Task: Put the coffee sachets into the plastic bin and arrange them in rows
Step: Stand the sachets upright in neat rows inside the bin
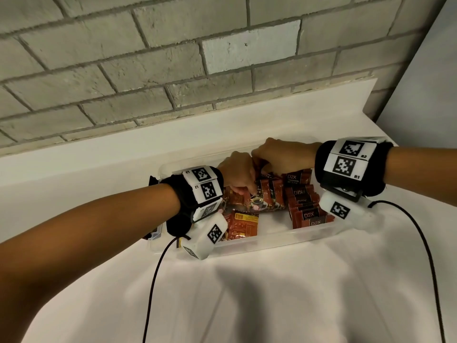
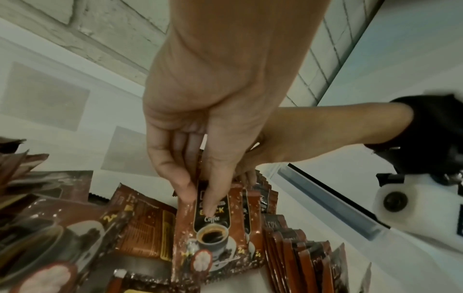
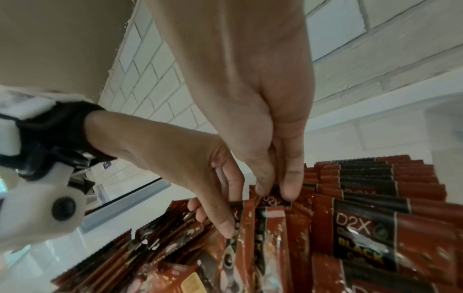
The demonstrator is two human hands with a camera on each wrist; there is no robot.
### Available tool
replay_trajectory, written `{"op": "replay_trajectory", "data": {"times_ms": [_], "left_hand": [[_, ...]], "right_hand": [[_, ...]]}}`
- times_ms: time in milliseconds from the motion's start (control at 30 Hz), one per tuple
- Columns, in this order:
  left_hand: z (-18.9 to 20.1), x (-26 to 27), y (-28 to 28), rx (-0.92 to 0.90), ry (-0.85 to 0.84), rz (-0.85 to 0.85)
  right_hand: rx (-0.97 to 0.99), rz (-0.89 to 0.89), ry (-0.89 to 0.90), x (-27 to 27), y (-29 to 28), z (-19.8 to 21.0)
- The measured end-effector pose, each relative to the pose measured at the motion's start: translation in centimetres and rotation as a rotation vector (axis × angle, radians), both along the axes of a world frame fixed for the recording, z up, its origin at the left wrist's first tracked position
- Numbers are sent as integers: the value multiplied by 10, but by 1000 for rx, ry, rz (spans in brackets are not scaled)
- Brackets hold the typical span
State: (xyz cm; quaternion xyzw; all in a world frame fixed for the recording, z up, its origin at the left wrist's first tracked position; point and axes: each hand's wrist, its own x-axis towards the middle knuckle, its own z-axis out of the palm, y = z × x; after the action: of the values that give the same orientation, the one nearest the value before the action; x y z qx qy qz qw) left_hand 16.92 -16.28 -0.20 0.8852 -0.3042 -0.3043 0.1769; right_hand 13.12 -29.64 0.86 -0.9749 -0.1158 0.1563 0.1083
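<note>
Two hands meet inside plastic bin (image 1: 247,246) on counter (image 1: 296,293). Left hand (image 2: 200,126) pinches upright coffee sachet (image 2: 215,228) at top edge, long axis vertical. Right hand (image 3: 263,123) pinches neighbouring sachet (image 3: 275,200) top, just right. Finished sachet row (image 1: 304,201) lies further right, nearer right hand.

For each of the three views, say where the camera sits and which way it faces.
Head: on the head, facing down at the plastic bin; both forearms show.
Left wrist: along the left hand pinching a coffee sachet.
Right wrist: along the right hand pinching a sachet top in the rows.
Shared: each wrist view shows the other hand.
</note>
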Motion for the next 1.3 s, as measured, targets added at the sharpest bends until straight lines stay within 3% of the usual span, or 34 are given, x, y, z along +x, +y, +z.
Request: {"op": "replay_trajectory", "data": {"times_ms": [133, 300, 433, 633, 767, 867, 1000, 1133, 1300], "left_hand": [[-4, 0, -2, -18, -74, -1], [-5, 3, -1, -21, -124, -12], [-5, 4, -2, -10, -179, -34], [-9, 4, -4, -22, -89, -24], [-10, 4, -7, -31, -80, -22], [-12, 6, -8, 15, -108, -49], [-7, 12, 3, -18, -83, -26], [1, 15, 11, 173, -268, -128], [-5, 1, 12, 415, -197, -318]], "right_hand": [[21, 29, -41, -4, 2, 6], [-54, 104, 356, -14, -1, 20], [-112, 108, 465, -15, 0, 15], [-180, 178, 425, -15, 1, 20], [-107, 212, 485, -18, 9, 18], [-261, 325, 458, -21, 19, 7], [-307, 293, 454, -16, 16, -1], [-232, 201, 490, -14, 13, 0], [-161, 153, 511, -13, 11, -2]]}}
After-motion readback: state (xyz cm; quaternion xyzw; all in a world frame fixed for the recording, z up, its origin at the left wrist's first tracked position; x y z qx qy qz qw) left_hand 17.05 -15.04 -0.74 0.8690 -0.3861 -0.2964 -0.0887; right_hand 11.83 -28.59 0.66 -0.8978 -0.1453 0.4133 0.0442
